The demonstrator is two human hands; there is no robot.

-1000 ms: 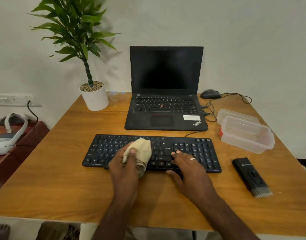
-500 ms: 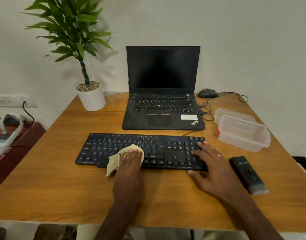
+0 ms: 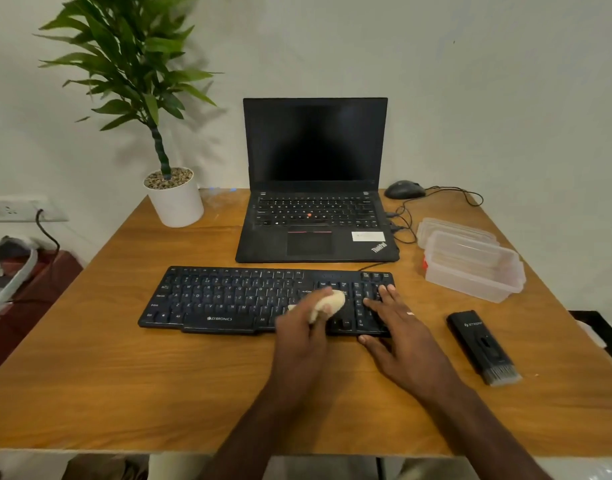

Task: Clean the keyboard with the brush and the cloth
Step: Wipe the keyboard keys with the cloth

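A home office: laptop (image 3: 315,188), mouse (image 3: 404,189), potted plant (image 3: 172,192) on wooden desk (image 3: 124,375).

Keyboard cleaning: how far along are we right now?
Brushing looks finished: the brush lies aside on the desk. In hand: the left hand wipes the cloth over the keyboard, right hand steadying it. How much wiping remains is unclear.

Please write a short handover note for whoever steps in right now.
Left hand grips the cloth, bunched, on the right part of the keyboard.
Right hand rests flat on the keyboard's right end, steadying it.
Brush lies on the table, right of the keyboard, untouched.
Done: cloth wiping under way.
Left: finish wiping; whether brushing is done cannot be told.
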